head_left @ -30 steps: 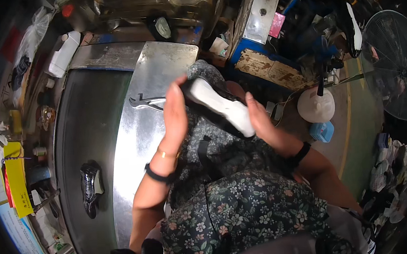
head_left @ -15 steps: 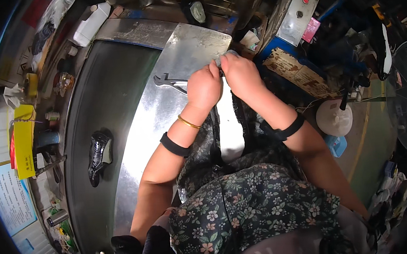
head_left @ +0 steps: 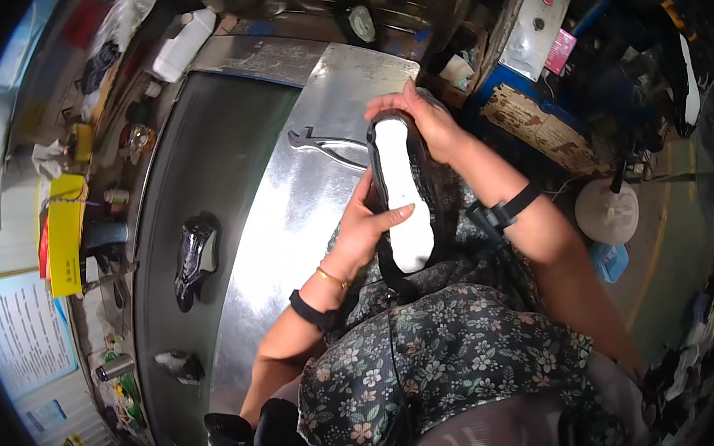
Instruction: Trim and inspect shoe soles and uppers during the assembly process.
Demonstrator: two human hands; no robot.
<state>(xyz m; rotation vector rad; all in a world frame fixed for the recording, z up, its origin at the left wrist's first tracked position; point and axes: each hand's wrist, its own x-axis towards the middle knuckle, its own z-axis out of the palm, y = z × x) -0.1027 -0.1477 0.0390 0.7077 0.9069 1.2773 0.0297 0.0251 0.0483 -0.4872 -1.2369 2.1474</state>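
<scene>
A black shoe upper with a white insole facing up is held above my lap, its long side pointing away from me. My left hand grips it near the middle, with the thumb across the white insole and the fingers hidden under the near side. At the far end, my right hand lies against the shoe with its fingers stretched out past the tip. A pair of metal lasting pincers rests on the shiny metal tabletop, just left of the shoe.
Left of the tabletop runs a dark conveyor belt, carrying a glossy black shoe and another shoe nearer me. A control panel stands at the far right. A round white container is on the right.
My hands have separated from the far end of the shoe; the left slid back to its middle and the right opened out. Another shoe now shows on the belt.
</scene>
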